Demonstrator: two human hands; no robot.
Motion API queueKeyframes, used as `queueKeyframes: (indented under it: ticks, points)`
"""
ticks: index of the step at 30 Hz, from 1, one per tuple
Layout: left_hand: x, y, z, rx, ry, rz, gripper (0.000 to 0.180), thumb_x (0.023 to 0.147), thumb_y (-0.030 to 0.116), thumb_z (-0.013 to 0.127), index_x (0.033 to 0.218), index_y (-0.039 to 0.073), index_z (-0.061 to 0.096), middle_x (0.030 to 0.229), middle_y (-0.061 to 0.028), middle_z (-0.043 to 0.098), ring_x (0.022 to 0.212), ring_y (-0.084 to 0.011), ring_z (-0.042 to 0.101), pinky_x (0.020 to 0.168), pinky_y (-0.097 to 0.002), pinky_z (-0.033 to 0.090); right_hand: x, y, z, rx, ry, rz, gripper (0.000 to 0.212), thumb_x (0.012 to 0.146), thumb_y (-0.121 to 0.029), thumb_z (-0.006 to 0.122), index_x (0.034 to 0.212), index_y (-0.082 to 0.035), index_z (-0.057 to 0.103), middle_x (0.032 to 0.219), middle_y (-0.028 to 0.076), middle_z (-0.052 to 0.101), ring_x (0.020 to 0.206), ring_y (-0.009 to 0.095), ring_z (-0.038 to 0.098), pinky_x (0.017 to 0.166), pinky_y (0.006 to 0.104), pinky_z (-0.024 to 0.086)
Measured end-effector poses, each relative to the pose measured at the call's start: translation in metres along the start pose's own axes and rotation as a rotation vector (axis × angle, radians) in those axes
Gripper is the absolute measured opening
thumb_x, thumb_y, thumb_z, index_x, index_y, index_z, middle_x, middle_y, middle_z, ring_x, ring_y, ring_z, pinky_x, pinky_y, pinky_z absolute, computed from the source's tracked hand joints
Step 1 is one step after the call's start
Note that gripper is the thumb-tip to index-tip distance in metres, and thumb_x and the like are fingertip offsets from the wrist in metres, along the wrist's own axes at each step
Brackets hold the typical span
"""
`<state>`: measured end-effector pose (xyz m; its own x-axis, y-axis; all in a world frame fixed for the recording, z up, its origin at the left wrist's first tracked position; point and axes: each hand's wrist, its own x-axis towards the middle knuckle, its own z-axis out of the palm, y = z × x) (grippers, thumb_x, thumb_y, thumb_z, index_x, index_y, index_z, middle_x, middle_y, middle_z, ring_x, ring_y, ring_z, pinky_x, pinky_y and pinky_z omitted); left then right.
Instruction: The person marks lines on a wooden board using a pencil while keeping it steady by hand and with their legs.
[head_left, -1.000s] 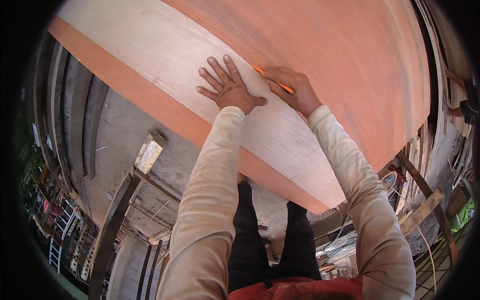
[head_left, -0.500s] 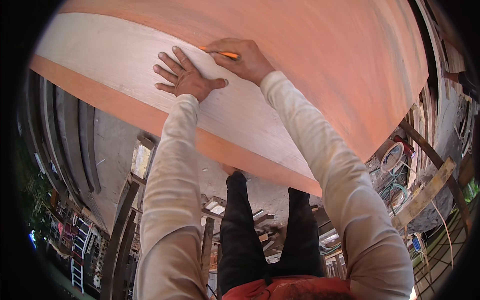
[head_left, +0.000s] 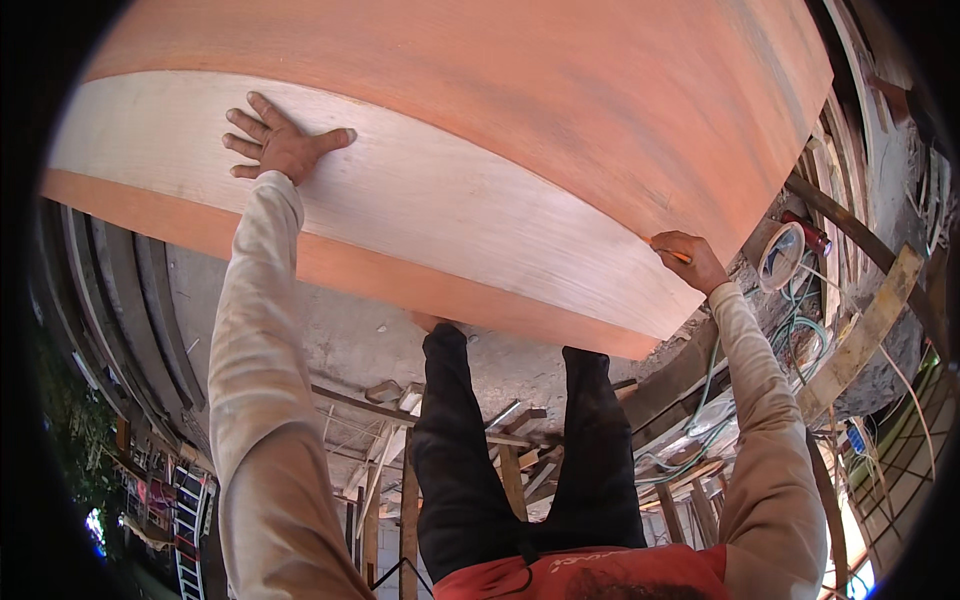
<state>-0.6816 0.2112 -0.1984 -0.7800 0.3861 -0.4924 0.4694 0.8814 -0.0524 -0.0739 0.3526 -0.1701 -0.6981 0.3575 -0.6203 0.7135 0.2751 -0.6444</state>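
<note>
The orange pencil is sitting at the far curved edge of the pale board, close to that board's right-hand end, and its tip is pointing left along the line where pale meets orange-brown. Whether the point is actually touching wood is too small to tell. The right hand is gripping it, the fingers curling closely about the shaft, with a bit of orange showing below them and a sliver poking out ahead.

Over to the left hand: it's lying flat on the pale board, well apart from the pencil, palm down, fingers fanning wide and thumb stretching out to the right, and it's gripping nothing. Between the two hands the pale wood is running in one long sweep.

Now the edges! The orange-brown sheet is spreading broadly beyond the curve, while a narrow band of the same colour is showing along the near side. The sheet's right edge is slanting down just past the right hand, so there's little board left on that side; far more surface is lying ahead and leftward. Below the near edge, black trousers are showing, and off to the right a green hose is looping beside the right sleeve.
</note>
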Motion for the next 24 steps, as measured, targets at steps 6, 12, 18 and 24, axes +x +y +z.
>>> queueKeyframes:
  ticks: [6, 12, 18, 24]
  points:
    - [-0.008, 0.003, -0.002, 0.015, 0.058, 0.013, 0.157, 0.054, 0.069, 0.090, 0.161, 0.014, -0.012, 0.166, -0.0247, -0.017, 0.151, -0.0486, -0.018, 0.115, -0.0736, 0.002, 0.049, -0.081, 0.041, 0.534, 0.343, 0.000, 0.023, 0.095, -0.010, 0.071, 0.114, 0.000, 0.072, 0.116, 0.011, 0.070, 0.105, 0.019, 0.066, 0.093, 0.0320, 0.052]
    - [-0.085, 0.024, 0.066, -0.074, 0.177, 0.122, 0.130, 0.069, 0.066, 0.081, 0.160, 0.004, 0.011, 0.166, -0.0261, 0.003, 0.153, -0.0468, 0.002, 0.115, -0.0715, 0.019, 0.139, -0.148, 0.070, 0.929, 0.501, 0.034, 0.022, 0.092, -0.019, 0.074, 0.104, -0.001, 0.074, 0.106, 0.006, 0.073, 0.099, 0.014, 0.065, 0.090, 0.0302, 0.051]
    - [-0.207, 0.145, 0.145, 0.048, -0.162, 0.032, 0.145, 0.071, 0.066, 0.079, 0.158, 0.006, -0.019, 0.160, -0.0332, -0.026, 0.147, -0.0559, -0.023, 0.110, -0.0787, 0.001, 0.180, -0.174, 0.095, 1.005, 0.589, -0.113, 0.015, 0.091, -0.009, 0.071, 0.102, -0.001, 0.074, 0.097, 0.004, 0.072, 0.092, 0.013, 0.065, 0.086, 0.0279, 0.052]
    - [-0.215, 0.157, 0.165, 0.011, -0.090, -0.014, 0.157, 0.062, 0.061, 0.088, 0.155, 0.005, -0.026, 0.158, -0.0340, -0.030, 0.143, -0.0580, -0.029, 0.107, -0.0805, -0.005, 0.146, -0.144, 0.082, 0.855, 0.608, -0.088, 0.013, 0.090, -0.007, 0.070, 0.100, 0.001, 0.074, 0.099, 0.007, 0.071, 0.093, 0.014, 0.064, 0.085, 0.0296, 0.052]
